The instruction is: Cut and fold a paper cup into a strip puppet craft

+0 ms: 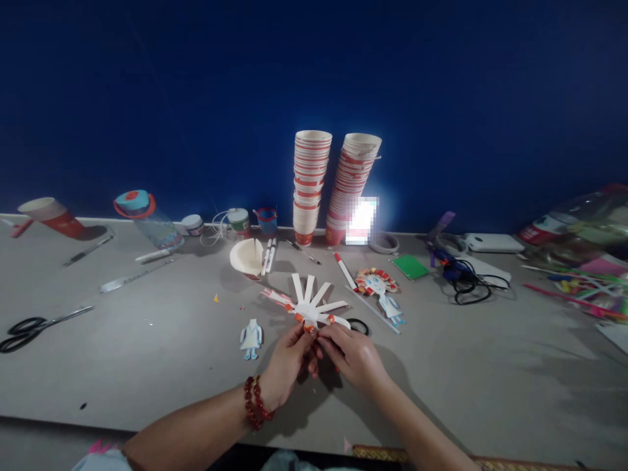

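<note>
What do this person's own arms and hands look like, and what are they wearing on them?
Both the left hand and right hand are ungloved, with bare forearms. Dark red, round beads circle the left wrist in two rows; the right wrist is plain. A pale sleeve seems to show at the left elbow.

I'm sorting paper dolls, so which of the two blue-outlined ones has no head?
The left doll, near your left hand; the right doll has a red-fringed head.
</note>
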{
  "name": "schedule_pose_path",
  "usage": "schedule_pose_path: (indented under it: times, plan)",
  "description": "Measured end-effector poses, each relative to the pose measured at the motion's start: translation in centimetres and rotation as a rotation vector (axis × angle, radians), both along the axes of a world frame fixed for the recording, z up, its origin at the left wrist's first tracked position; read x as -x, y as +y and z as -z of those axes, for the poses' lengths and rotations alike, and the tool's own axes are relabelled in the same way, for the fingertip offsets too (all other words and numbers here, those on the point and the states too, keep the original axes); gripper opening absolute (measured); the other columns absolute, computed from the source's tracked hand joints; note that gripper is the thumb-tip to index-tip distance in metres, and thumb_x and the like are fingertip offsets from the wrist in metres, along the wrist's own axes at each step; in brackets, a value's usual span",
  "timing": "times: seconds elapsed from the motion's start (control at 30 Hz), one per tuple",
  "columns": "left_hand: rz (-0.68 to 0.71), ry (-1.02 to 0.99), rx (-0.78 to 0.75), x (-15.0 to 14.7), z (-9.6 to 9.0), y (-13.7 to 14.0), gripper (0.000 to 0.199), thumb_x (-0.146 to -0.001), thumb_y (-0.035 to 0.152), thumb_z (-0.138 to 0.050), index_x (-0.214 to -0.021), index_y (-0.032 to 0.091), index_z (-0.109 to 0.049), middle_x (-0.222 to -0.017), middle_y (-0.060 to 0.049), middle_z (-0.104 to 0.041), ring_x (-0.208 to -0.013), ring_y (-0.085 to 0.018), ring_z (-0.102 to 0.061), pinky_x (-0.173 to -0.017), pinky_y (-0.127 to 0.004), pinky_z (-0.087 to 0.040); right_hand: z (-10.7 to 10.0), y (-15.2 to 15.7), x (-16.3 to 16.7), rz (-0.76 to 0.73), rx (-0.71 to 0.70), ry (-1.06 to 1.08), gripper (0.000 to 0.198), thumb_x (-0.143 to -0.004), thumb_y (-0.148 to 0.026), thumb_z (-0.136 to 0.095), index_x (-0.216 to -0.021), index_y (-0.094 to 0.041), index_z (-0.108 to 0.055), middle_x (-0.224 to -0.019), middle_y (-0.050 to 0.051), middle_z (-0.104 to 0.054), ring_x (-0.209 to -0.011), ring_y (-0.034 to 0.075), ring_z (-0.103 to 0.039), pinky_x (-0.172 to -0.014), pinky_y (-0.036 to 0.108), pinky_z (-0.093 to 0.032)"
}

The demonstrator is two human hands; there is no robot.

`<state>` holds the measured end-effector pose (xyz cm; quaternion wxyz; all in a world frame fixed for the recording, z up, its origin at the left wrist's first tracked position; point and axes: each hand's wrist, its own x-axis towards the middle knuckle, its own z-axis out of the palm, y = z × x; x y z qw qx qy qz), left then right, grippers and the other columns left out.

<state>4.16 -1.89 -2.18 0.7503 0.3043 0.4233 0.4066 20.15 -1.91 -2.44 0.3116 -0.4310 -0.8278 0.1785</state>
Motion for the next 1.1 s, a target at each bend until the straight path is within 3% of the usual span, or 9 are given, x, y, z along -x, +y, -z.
schedule_pose_path:
  times: [0.4, 0.8, 1.1]
  plan:
    - [-0.006, -0.090, 0.033, 0.14, -0.08, 0.11, 0.040, -0.066, 0.049, -0.077, -0.079, 0.017, -0.059, -0.054, 0.005, -0.058, -0.035, -0.005, -0.043, -0.038, -0.019, -0.036, 0.69, -0.08, 0.13, 0.032, -0.119, -0.055, 0.022, -0.102, -0.023, -0.039, -0.101, -0.019, -0.060, -0.088, 0.007, -0.073, -0.077, 0.019, -0.069, -0.069, 0.028, -0.049]
    - [-0.017, -0.028, 0.001, 0.08, 0.07, -0.09, 0.045, -0.065, 0.056, -0.077, -0.078, 0.017, -0.060, -0.055, 0.005, -0.058, -0.034, -0.005, -0.044, -0.035, -0.018, -0.031, 0.00, -0.27, 0.32, 0.036, -0.064, -0.033, 0.022, -0.101, -0.022, -0.040, -0.091, -0.020, -0.060, -0.078, 0.004, -0.070, -0.072, 0.019, -0.065, -0.066, 0.028, -0.046]
    - [-0.054, -0.026, -0.020, -0.14, 0.76, -0.19, 0.043, -0.065, 0.055, -0.077, -0.074, 0.017, -0.059, -0.053, 0.005, -0.058, -0.033, -0.006, -0.045, -0.035, -0.019, -0.034, 0.35, -0.24, 0.36, 0.029, -0.065, -0.024, 0.019, -0.099, -0.020, -0.041, -0.092, -0.021, -0.058, -0.079, 0.004, -0.068, -0.074, 0.019, -0.064, -0.068, 0.028, -0.046]
